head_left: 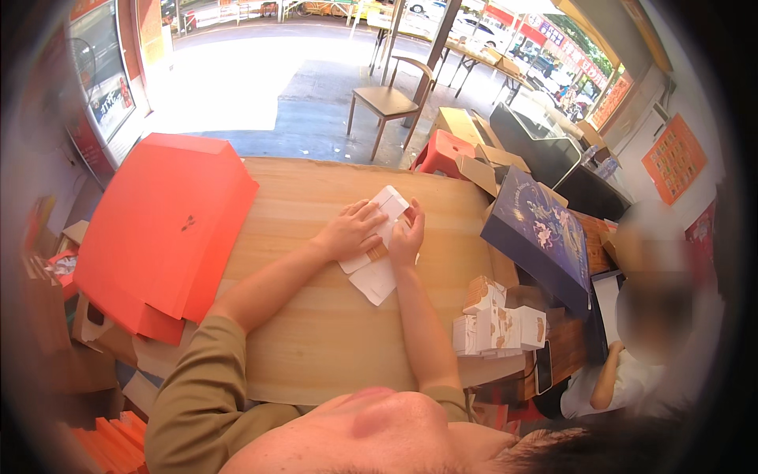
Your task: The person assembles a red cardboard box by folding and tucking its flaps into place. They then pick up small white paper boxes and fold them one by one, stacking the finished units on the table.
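Note:
A small white cardboard box blank (374, 282) with a brownish printed patch lies on the wooden table in front of me. It looks partly folded, with flaps at its near and far ends. My left hand (351, 231) rests on it from the left, fingers stretched out across its upper face. At the blank's right edge, my right hand (408, 235) has its fingers bent around the cardboard, the thumb close to the forefinger. Part of the blank is hidden beneath both hands.
Large red boxes (170, 225) stand along the table's left side. Several small white boxes (497, 325) are stacked at the right edge, below a tilted dark blue box (541, 233). A phone (543, 366) lies near a seated person (624, 379). Beyond the wooden table (316, 347) stands a chair (387, 99).

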The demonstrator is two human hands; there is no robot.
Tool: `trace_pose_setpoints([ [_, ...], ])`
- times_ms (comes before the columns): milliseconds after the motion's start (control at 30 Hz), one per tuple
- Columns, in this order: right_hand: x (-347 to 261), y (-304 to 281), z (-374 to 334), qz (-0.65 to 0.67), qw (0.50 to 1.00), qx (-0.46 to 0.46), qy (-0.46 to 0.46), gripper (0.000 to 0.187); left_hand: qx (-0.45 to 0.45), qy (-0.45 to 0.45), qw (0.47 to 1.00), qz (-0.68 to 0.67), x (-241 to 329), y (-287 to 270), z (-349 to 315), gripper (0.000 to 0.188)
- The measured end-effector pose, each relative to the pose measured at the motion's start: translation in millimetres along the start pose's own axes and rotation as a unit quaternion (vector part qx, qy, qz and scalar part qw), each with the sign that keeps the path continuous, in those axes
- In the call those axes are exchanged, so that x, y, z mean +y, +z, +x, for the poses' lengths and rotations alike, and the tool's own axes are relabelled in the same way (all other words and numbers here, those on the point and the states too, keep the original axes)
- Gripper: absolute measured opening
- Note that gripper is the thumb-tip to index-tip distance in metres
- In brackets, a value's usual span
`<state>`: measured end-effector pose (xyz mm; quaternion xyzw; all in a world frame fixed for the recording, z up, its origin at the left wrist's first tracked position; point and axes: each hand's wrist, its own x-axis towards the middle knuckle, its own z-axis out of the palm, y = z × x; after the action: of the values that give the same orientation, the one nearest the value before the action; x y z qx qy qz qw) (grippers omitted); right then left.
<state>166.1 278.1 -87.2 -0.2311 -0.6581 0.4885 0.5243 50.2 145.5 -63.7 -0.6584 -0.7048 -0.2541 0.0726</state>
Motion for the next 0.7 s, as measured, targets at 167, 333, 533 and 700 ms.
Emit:
trace_pose_setpoints([
  [167,-26,-2,-9,-0.223,0.944,0.047,-0.240,0.050,-0.129,-0.016,0.991,0.043,7,-12,-1,0.061],
  [333,-43,24,-26,0.007,0.984,-0.138,-0.112,0.039,-0.149,0.006,0.988,0.034,-3,-4,3,0.078],
  [533,-4,15,-8,0.256,0.951,-0.099,0.144,0.036,-0.063,0.027,0.998,-0.010,-3,-4,2,0.085],
  [700,-5,25,-11,0.237,0.956,-0.087,0.150,0.036,-0.103,-0.057,0.989,0.086,36,-27,2,0.057],
])
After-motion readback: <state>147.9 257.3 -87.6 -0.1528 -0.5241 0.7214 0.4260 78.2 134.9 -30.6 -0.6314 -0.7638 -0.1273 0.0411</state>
